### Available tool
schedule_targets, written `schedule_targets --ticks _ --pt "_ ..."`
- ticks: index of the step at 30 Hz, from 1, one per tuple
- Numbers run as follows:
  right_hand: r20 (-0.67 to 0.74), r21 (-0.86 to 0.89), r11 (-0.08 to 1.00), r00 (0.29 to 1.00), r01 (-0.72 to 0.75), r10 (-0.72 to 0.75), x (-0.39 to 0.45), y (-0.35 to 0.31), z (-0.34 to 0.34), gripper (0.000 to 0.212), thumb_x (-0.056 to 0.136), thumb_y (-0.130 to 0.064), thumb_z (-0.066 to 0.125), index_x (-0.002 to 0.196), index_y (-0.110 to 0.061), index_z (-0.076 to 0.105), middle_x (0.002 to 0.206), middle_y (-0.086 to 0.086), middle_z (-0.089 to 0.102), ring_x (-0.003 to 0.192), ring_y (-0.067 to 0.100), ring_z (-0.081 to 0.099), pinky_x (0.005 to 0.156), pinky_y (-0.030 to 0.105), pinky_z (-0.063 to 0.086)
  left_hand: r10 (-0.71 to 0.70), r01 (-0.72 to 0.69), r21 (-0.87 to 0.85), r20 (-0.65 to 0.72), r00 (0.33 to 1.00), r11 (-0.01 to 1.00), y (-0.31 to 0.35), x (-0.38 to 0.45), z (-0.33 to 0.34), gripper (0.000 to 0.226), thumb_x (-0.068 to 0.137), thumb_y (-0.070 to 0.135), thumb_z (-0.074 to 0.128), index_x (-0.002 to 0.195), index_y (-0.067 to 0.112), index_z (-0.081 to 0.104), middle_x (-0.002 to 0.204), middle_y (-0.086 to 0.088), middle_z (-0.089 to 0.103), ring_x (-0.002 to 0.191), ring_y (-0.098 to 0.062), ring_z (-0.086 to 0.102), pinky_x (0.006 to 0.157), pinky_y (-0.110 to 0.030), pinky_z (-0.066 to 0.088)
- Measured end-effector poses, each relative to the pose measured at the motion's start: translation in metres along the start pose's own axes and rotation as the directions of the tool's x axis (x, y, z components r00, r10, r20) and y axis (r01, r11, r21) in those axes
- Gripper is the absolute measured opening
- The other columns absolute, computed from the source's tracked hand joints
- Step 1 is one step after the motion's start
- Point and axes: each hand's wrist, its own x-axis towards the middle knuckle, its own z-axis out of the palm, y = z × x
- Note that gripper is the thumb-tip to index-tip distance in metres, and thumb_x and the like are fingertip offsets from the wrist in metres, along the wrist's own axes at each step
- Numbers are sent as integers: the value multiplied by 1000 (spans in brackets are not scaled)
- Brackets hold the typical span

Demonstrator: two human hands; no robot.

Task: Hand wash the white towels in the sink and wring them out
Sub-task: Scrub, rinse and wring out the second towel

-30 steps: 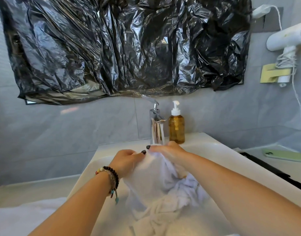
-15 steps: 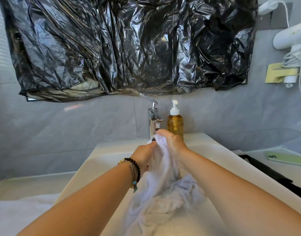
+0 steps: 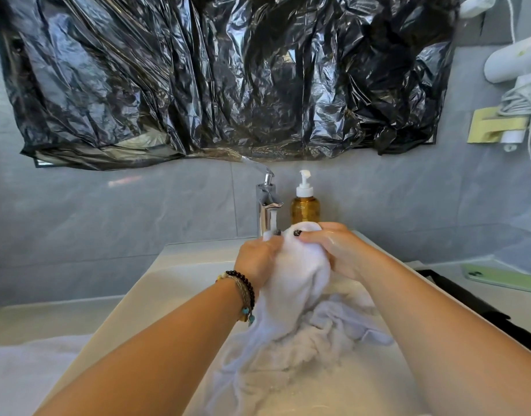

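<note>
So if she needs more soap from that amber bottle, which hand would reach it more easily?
Probably the right hand. It grips the towel just in front of the soap bottle, while the left hand sits nearer the faucet, farther from the pump.

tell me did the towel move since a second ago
Yes. Both hands have lifted the towel up and back, so its top now sits just under the faucet spout.

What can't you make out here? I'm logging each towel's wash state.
- Head view: how many towels; the white towel bunches between left hand and right hand.
- Sink drain: hidden by cloth.
- Near sink rim: cut off by bottom edge.
</note>
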Motion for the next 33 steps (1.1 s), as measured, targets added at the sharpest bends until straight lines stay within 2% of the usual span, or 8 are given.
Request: schedule_targets --ticks 2,5,8,12,17,21,26,33 --pt "8 4 1000 1000 9 -9 -1 2 3 20 83 -1 68 103 0 70 101 23 71 87 32 67 89 46 51 33 -34 19 37 999 999 -6 -1 0 22 97 20 55 104 6 70 104 -17 73 87 -29 68 71 -36 56" --pt "40 -80 997 999 -3 6 -2 9 16 10 91 -10 63 94 -4 71 92 17 73 81 28 67 79 40 54 73 -73 151 10 997 986 -11 -2 -3 23 94 17 48 99 6 68 101 -19 70 92 -35 67 80 -43 56" --pt "-61 -181 983 997 35 -47 -1 11 38 28 97 -27 55 76 -9 58 68 9 53 65 20 49 56 27 36 141 -114 292 -71 987 950 -1 -2 -7 25 87 10 44 93 5 67 100 -22 68 91 -35 63 80 -41 51" --pt "-190 -128 991 980 36 -60 -1 9 59 26 90 -34 59 77 -11 62 69 8 52 67 22 51 64 30 38 268 -198 540 -53 962 818 6 -5 -12 25 99 7 39 86 4 60 91 -19 62 88 -33 58 74 -37 43" --pt "-61 -28 996 995 82 -84 -7 17 54 14 90 -20 63 84 -8 64 76 11 62 68 23 60 61 30 45 248 -206 255 -147 958 945 -4 -2 -25 42 96 35 50 60 14 42 63 -5 41 63 -21 37 61 -31 31" --pt "-54 -111 992 996 67 -73 -1 24 51 12 89 -11 64 95 -3 69 83 14 67 74 25 63 67 37 50 224 -194 314 -62 973 930 -8 1 -35 31 102 27 48 74 12 51 73 -5 51 68 -22 47 65 -32 39" --pt "-194 -282 958 975 50 -107 13 26 72 28 95 -18 52 69 -11 62 73 5 59 75 23 54 69 32 42 284 -211 475 -87 955 854 -1 3 -33 30 102 28 46 107 2 60 99 -13 62 90 -30 58 77 -36 46" --pt "-227 -194 977 964 92 -136 7 33 80 28 96 -29 52 84 -8 66 77 9 60 72 22 54 69 32 42 162 -130 312 -80 983 941 -1 -4 -39 36 72 51 56 67 16 54 68 -7 52 66 -20 46 65 -31 38"
